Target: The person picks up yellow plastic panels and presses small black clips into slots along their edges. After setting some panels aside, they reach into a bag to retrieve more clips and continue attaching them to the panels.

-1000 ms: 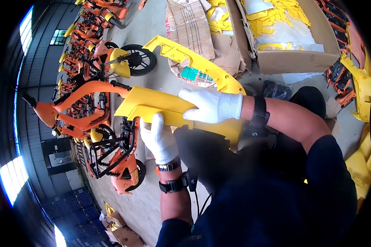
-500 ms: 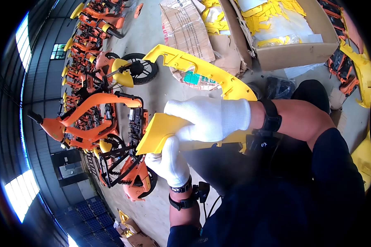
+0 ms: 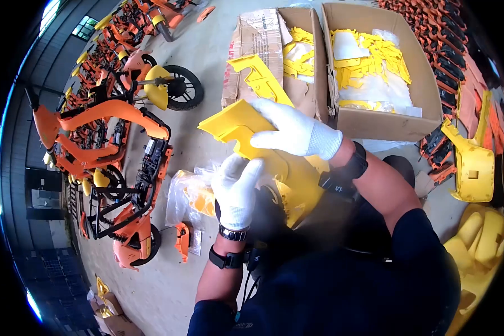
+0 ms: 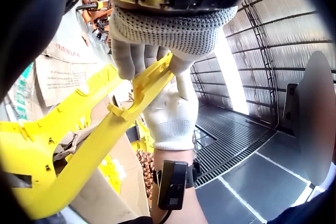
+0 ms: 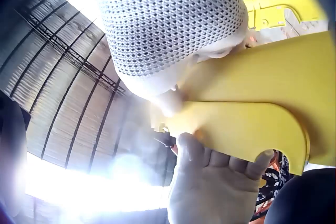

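Observation:
Both white-gloved hands hold one end of a large curved yellow panel (image 3: 235, 122), whose other arm extends behind toward the cartons. My right hand (image 3: 301, 133) grips its upper edge, thumb lying over the face. Lower down, my left hand (image 3: 235, 187) pinches the lower edge near a notch. Seen from the left wrist, the panel (image 4: 79, 166) forms a bent U shape with clips along its rim, its tip between the left hand (image 4: 157, 40) and right hand (image 4: 170, 121). In the right wrist view, the left fingers (image 5: 239, 165) curl behind the smooth panel (image 5: 247, 127).
Two open cartons (image 3: 375, 120) of small yellow parts stand at the upper right. An orange scooter frame (image 3: 112, 112) stands left. Plastic-wrapped parts (image 3: 193, 196) and a small orange piece (image 3: 182, 242) lie on the floor. More yellow panels (image 3: 476, 168) are at the far right.
The panel end has turned from a narrow, foreshortened view to show more of its face, and both hands have moved up. The head view has shifted, uncovering wrapped parts on the floor.

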Tool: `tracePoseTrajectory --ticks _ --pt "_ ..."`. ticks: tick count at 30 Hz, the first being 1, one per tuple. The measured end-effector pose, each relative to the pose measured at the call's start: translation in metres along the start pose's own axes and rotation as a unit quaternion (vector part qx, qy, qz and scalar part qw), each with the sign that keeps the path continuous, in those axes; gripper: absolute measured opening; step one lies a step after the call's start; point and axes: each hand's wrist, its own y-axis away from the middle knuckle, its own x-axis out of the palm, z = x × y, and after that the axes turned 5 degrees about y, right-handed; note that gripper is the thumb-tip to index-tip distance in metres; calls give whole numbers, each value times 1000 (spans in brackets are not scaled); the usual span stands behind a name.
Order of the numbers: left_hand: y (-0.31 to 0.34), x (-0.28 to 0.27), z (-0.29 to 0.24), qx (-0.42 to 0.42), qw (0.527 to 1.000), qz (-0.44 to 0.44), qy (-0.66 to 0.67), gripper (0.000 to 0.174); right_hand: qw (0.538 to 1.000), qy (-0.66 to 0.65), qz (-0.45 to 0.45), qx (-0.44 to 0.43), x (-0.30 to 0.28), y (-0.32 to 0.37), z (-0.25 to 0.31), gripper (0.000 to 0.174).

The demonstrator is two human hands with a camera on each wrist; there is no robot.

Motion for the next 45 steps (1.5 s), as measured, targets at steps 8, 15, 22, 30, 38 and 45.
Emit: tracePoseTrajectory --ticks 8,15,22,30,38,45 --pt "-18 35 17 67 995 38 -69 26 992 -75 54 87 -35 6 4 76" --pt "-24 33 20 127 984 99 -76 18 980 -156 27 121 -38 28 4 79" --pt "-23 27 25 94 994 51 -24 25 977 -163 48 126 -33 27 5 75" --pt "-23 4 5 94 984 78 -131 21 980 -119 83 134 -26 28 6 71" --pt "-13 -1 -1 137 964 55 -223 13 988 -57 119 78 -18 30 5 73" --pt "-1 3 -10 162 952 43 -257 15 988 -39 103 112 -10 35 28 82"
